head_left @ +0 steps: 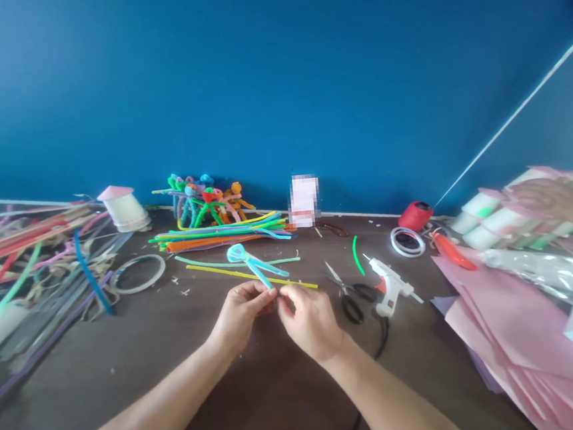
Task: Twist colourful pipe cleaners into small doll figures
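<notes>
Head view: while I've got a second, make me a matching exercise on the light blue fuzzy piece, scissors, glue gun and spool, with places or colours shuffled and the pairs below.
Things:
1. Light blue fuzzy piece
2. Glue gun
3. Scissors
4. Spool

Places or colours:
A. Red, close to the blue wall
B. On the table, between the right hand and the glue gun
C. Pinched in the left hand
D. White, with a reddish trigger

Pairs: 1-C, 2-D, 3-B, 4-A
</notes>
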Motion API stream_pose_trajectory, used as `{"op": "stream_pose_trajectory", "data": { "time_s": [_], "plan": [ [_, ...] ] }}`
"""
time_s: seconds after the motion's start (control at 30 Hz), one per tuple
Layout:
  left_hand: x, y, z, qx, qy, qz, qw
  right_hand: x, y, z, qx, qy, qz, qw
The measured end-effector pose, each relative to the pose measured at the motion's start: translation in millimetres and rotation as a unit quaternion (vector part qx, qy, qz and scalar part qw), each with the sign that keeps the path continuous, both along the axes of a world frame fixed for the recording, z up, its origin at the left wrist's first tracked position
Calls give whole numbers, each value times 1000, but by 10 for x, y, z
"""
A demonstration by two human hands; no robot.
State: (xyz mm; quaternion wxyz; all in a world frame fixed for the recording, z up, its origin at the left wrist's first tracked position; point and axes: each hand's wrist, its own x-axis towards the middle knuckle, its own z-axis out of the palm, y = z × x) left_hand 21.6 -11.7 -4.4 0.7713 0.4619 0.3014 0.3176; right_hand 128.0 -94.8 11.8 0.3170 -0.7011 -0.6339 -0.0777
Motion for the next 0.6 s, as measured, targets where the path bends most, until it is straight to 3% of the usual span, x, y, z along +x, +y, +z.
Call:
{"op": "stream_pose_trajectory", "data": {
  "time_s": [0.23,0.47,0.6],
  "plan": [
    [8,-16,23,-17,6,-22,1000,4,-5,14,-28,6,-2,1000],
    [12,20,19,19,20,-33,999,42,-2,63,-68,143,37,987],
    [9,47,14,16,20,-27,999,45,14,34,-60,165,30,984]
  ]
}}
